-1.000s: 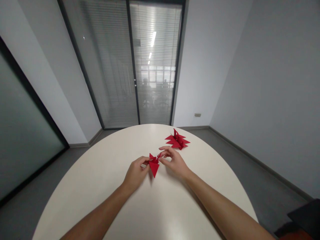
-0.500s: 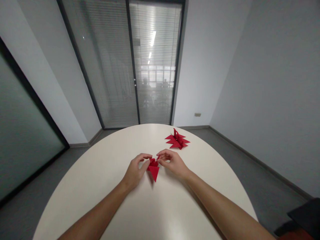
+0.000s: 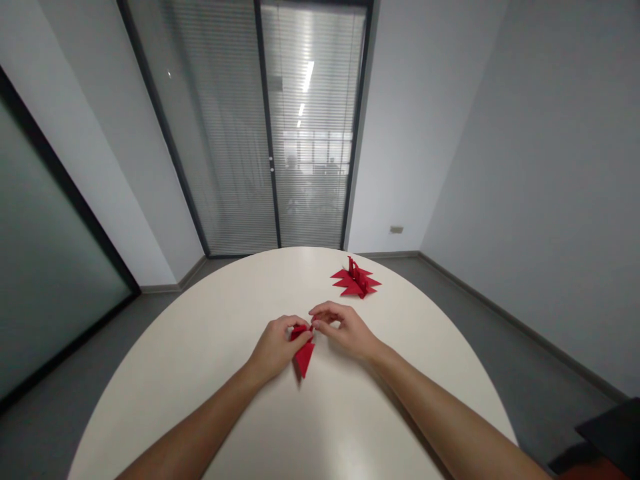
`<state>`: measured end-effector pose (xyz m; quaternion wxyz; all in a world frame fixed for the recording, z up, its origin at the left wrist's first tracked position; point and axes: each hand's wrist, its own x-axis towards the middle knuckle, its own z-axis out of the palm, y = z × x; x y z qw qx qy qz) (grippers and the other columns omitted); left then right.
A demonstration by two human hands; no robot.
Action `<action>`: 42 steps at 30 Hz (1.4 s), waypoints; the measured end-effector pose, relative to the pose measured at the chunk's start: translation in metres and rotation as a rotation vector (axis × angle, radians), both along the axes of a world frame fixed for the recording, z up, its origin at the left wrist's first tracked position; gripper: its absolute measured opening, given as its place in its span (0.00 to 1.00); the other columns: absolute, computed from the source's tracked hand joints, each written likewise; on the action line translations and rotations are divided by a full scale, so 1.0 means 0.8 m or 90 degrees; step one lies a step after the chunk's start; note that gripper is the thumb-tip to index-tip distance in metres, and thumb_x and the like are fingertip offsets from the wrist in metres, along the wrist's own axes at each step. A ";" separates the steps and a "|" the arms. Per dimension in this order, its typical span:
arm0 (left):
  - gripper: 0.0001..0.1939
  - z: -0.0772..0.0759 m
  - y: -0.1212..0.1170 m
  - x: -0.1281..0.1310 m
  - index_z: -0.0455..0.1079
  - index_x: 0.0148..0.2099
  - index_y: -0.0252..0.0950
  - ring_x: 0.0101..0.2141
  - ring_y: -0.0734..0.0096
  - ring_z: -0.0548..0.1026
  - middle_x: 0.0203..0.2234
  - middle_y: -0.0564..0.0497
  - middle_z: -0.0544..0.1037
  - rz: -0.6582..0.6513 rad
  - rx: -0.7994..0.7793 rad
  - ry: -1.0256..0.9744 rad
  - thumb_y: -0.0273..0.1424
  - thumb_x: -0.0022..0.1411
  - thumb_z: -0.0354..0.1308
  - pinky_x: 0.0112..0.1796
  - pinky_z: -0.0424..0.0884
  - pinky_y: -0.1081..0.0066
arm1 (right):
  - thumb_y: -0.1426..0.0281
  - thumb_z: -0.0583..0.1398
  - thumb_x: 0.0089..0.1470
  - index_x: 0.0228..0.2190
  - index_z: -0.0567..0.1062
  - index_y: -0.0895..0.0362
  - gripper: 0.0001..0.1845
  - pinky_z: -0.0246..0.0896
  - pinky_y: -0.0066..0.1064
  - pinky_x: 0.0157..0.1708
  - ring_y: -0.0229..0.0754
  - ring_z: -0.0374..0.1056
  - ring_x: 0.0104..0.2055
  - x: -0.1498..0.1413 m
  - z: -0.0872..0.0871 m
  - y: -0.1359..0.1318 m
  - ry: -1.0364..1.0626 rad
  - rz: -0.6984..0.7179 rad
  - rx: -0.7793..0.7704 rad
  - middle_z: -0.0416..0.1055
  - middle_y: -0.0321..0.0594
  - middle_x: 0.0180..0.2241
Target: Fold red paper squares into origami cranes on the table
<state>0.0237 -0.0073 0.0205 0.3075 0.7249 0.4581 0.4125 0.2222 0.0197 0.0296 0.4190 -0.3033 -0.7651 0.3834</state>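
Our head-worn camera looks forward and down across the round bench (image 3: 315,420) from above its near side. Our left hand (image 3: 275,347) and right hand (image 3: 349,331) show fairly near, toward six o'clock from centre; the blind-covered glass partition (image 3: 315,207) stands well beyond, at twelve o'clock.

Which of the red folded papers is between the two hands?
The nearer red folded paper, pinched by the left hand; the red cluster lies farther back, untouched.
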 end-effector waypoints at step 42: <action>0.09 0.008 -0.001 0.006 0.78 0.34 0.36 0.34 0.65 0.78 0.31 0.49 0.82 0.046 -0.045 -0.117 0.35 0.59 0.59 0.39 0.72 0.69 | 0.71 0.61 0.60 0.37 0.77 0.54 0.04 0.65 0.38 0.44 0.45 0.73 0.41 0.003 -0.001 -0.006 -0.196 -0.093 0.382 0.78 0.43 0.39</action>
